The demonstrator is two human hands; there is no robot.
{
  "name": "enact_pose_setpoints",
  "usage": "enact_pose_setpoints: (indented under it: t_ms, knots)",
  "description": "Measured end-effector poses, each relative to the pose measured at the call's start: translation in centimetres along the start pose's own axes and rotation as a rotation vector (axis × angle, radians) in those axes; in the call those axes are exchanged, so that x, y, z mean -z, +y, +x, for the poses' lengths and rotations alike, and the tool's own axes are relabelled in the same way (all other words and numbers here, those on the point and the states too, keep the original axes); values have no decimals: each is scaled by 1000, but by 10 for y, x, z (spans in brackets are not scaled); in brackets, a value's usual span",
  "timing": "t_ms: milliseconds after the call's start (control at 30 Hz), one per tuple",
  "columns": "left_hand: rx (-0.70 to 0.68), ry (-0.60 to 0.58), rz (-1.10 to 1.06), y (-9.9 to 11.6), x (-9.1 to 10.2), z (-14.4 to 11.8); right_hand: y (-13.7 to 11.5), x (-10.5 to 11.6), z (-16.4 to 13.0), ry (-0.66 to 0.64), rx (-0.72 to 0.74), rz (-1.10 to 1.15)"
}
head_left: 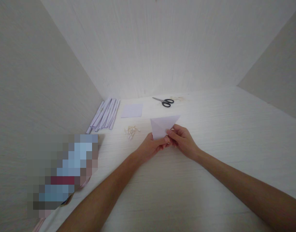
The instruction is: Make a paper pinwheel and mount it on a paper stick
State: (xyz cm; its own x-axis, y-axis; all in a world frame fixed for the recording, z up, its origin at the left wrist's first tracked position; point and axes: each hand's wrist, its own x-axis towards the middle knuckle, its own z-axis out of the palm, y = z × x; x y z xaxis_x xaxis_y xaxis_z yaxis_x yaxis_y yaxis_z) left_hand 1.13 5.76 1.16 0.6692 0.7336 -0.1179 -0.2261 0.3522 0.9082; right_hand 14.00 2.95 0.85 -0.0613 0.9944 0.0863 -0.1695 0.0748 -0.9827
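Observation:
Between my two hands is a sheet of pale lilac paper (161, 126), raised off the white surface, with a triangular outline and a crease line across it. My left hand (155, 145) grips its lower left part, thumb laid over the front. On the lower right edge, my right hand (183, 139) pinches the paper between thumb and fingers. The fingertips of both hands come close together at the bottom edge, where they hide part of the sheet. Left of my left hand lies a small heap of cotton swab tips (131, 131).
A flat square of lilac paper (132, 110) lies beyond the swab tips. Several rolled paper tubes (105, 114) are stacked at the left wall. Black-handled scissors (165, 101) rest near the back wall, beside small beige scraps (178, 98). A pixelated patch (70, 167) covers something at the left.

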Motion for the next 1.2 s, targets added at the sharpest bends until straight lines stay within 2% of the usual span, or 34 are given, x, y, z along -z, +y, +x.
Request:
enact_pose_setpoints:
  t_ms: [233, 433, 700, 867, 1200]
  knots:
    - [-18, -15, 59, -1, 1, -1, 0, 0, 0, 19, -5, 18]
    - [-9, -2, -26, 2, -2, -1, 2, 0, 1, 40, 1, 63]
    - [-4, -61, -130, 2, 3, 3, 1, 1, 3, 143, -13, 122]
    - [51, -72, -170, 1, 6, 4, 2, 1, 3, 138, -44, 150]
    - [75, -88, -205, 3, 5, 4, -2, 1, 1, 112, -59, 191]
